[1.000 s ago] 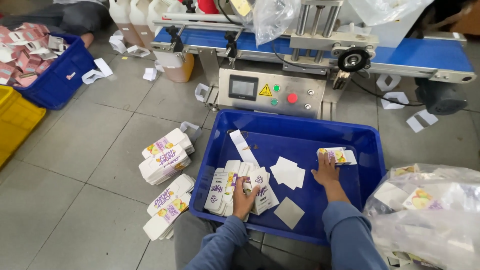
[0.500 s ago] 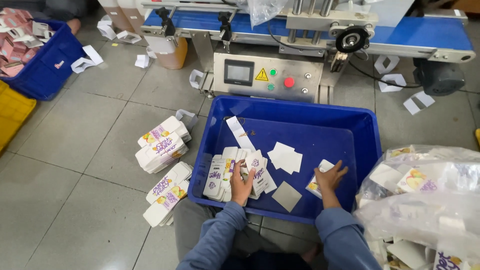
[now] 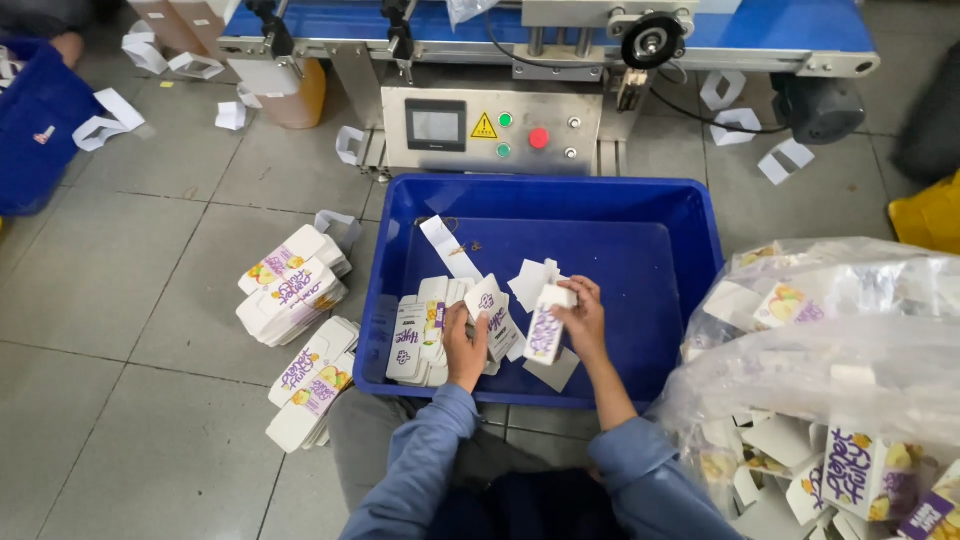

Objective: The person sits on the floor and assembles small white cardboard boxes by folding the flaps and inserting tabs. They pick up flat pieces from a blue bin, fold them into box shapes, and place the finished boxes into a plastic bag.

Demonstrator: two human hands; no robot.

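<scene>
1. The right hand (image 3: 583,318) holds a flat white cardboard carton with purple print (image 3: 546,328), fingers clamped on it, near the middle of the blue plastic crate (image 3: 690,250); a second ago that hand lay at the crate's right side.
2. The left hand (image 3: 464,343) rests on a row of flat white cartons (image 3: 425,330) at the crate's near left, fingers together over one, as before.
3. Stacked white cartons (image 3: 295,285) lie on the grey tiled floor (image 3: 120,300) left of the crate.
4. A clear plastic bag of cartons (image 3: 830,350) sits right.
</scene>
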